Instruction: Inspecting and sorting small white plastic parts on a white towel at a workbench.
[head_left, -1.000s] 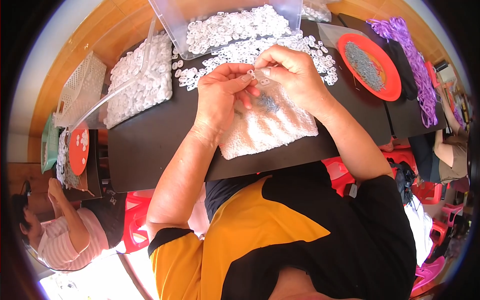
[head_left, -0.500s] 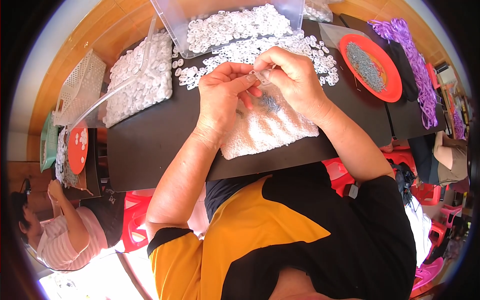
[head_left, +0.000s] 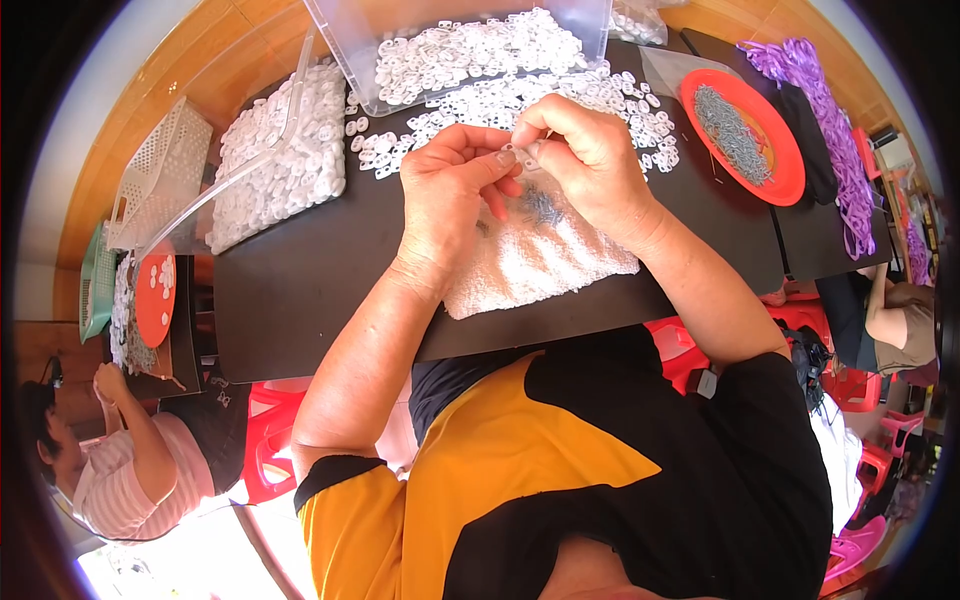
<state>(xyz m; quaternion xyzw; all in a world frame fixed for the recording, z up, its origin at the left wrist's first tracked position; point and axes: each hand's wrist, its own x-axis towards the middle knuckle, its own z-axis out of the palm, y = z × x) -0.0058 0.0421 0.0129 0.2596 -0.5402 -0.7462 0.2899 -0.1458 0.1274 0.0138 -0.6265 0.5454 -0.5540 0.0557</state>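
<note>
Left hand (head_left: 452, 195) and right hand (head_left: 590, 160) meet over white terry towel (head_left: 540, 265) on black desk (head_left: 300, 290); both grips pinch one small white plastic piece (head_left: 519, 155).

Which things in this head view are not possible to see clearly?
- Small white piece: pinched between left hand and right hand; fingertips cover it, too small to tell its shape.
- Grey bits on white towel: partly hidden under the hands.
- Clear bin: cut off by the top edge.
</note>
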